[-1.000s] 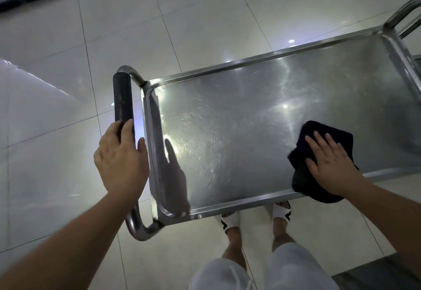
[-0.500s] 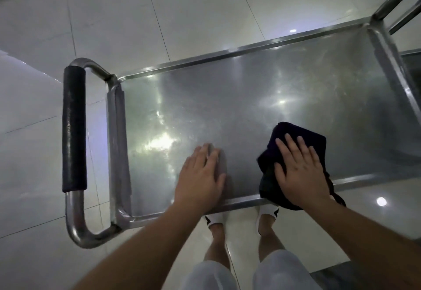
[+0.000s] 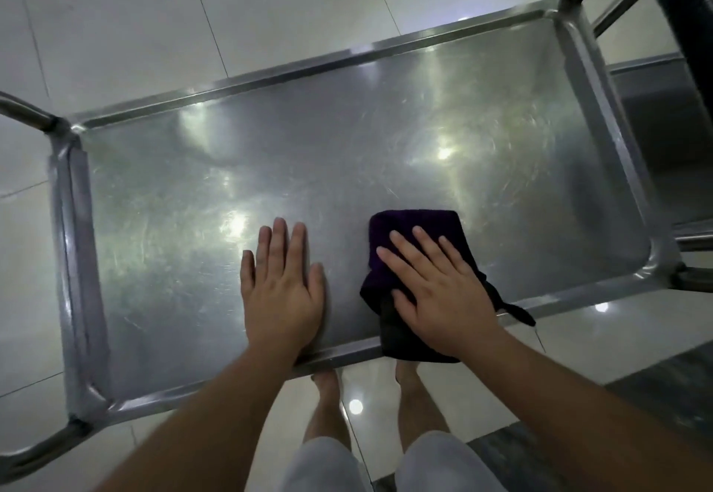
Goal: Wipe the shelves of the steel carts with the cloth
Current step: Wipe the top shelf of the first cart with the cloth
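My left hand (image 3: 283,290) has left the handle and now lies flat on the shelf (image 3: 347,151), bracing. My right hand (image 3: 436,294) presses the cloth (image 3: 409,229) flat, fingers straight, ready to wipe.

Cloth (image 3: 414,223) dark purple-black; cart shelf (image 3: 308,167) scuffed silver-grey steel; floor tiles (image 3: 115,20) pale white; shorts (image 3: 320,464) light grey.

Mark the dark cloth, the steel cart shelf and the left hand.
dark purple folded cloth (image 3: 409,227): head view, bare far edge.
steel cart shelf (image 3: 162,221): head view, bare left surface.
left hand (image 3: 283,290): head view, back of hand.
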A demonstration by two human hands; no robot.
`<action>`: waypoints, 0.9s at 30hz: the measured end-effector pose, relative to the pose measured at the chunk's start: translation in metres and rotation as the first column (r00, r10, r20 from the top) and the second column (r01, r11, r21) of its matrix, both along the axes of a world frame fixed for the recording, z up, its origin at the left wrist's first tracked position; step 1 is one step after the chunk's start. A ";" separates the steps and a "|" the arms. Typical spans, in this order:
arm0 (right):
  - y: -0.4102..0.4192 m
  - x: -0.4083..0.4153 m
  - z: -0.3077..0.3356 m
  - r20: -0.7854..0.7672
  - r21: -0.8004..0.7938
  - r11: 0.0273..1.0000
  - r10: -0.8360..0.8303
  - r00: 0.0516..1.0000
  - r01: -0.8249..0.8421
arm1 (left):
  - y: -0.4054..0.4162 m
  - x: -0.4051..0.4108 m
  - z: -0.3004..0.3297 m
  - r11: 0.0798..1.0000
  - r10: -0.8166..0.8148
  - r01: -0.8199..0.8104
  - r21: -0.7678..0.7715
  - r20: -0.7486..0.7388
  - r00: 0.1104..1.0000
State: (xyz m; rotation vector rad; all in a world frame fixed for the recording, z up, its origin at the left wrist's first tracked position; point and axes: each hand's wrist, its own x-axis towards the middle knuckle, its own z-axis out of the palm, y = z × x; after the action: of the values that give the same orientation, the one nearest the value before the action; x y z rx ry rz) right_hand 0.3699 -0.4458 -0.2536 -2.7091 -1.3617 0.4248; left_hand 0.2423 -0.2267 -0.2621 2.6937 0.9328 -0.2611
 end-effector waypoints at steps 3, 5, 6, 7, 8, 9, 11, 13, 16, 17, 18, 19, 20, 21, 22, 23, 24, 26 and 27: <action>-0.046 0.045 0.001 0.011 0.000 0.998 -0.066 0.998 0.066 | -0.001 -0.001 -0.002 1.000 0.005 -0.005 0.011 0.003 1.000; -0.093 0.086 0.006 0.028 -0.026 0.972 -0.233 0.972 0.234 | -0.001 -0.001 -0.003 1.000 0.007 -0.007 0.015 0.000 1.000; -0.116 0.107 0.011 0.027 -0.048 0.937 -0.346 0.938 0.347 | -0.001 -0.001 -0.003 1.000 0.008 -0.008 0.019 0.002 1.000; -0.137 0.125 0.016 0.032 -0.062 0.890 -0.451 0.892 0.452 | -0.001 -0.001 -0.003 1.000 0.009 -0.009 0.023 0.006 1.000; -0.151 0.139 0.020 0.047 -0.063 0.843 -0.532 0.845 0.534 | -0.002 -0.001 -0.004 1.000 0.010 -0.010 0.024 0.010 1.000; -0.157 0.147 0.022 0.063 -0.059 0.801 -0.592 0.803 0.595 | -0.002 0.000 -0.004 1.000 0.009 -0.009 0.026 0.011 1.000; -0.145 0.148 0.018 0.077 -0.035 0.733 -0.676 0.733 0.680 | -0.003 0.000 -0.005 1.000 0.004 -0.005 0.031 0.009 1.000; -0.109 0.130 0.012 0.086 -0.008 0.703 -0.708 0.701 0.711 | -0.002 0.000 -0.006 0.999 -0.001 0.001 0.040 0.006 1.000; -0.032 0.080 0.005 0.065 0.023 0.848 -0.529 0.846 0.529 | -0.002 0.001 -0.007 0.999 -0.010 0.011 0.053 -0.012 1.000; -0.003 0.061 0.003 0.029 0.040 0.904 -0.426 0.904 0.425 | -0.002 0.001 -0.008 0.998 -0.009 0.010 0.057 -0.016 1.000; 0.025 0.042 0.002 -0.008 0.064 0.950 -0.304 0.953 0.304 | -0.002 0.000 -0.008 0.998 -0.004 0.005 0.059 -0.014 1.000; 0.052 0.026 0.003 -0.031 0.089 0.980 -0.174 0.984 0.176 | -0.002 0.000 -0.008 0.998 -0.002 0.002 0.061 -0.008 1.000; 0.074 0.016 0.002 -0.046 0.101 0.993 -0.048 0.998 0.053 | -0.002 0.000 -0.008 0.998 -0.005 0.006 0.059 -0.006 1.000; 0.089 0.013 0.002 -0.052 0.107 0.993 0.056 0.997 -0.051 | -0.002 -0.001 -0.008 0.998 -0.013 0.013 0.056 -0.006 1.000; 0.097 0.017 0.000 -0.053 0.110 0.986 0.132 0.990 -0.126 | -0.001 -0.002 -0.008 0.998 -0.019 0.019 0.054 -0.004 1.000; 0.101 0.027 -0.003 -0.046 0.115 0.980 0.168 0.985 -0.162 | -0.001 -0.002 -0.008 0.998 -0.021 0.021 0.056 -0.004 1.000; 0.100 0.040 -0.006 -0.038 0.127 0.980 0.157 0.987 -0.152 | 0.000 -0.001 -0.008 0.998 -0.019 0.020 0.058 -0.008 1.000; 0.085 0.078 -0.011 -0.008 0.156 0.988 -0.011 1.000 0.012 | -0.001 -0.001 -0.008 0.998 -0.020 0.021 0.053 -0.017 1.000; 0.074 0.101 -0.013 0.017 0.164 0.979 -0.122 0.992 0.117 | -0.001 -0.002 -0.008 0.998 -0.023 0.024 0.053 -0.019 1.000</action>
State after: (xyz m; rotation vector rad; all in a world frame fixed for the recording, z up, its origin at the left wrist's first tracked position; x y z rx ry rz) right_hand 0.4709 -0.3722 -0.2666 -2.6525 -1.1753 0.2565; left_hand 0.2408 -0.2274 -0.2698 2.7570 0.9261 -0.2699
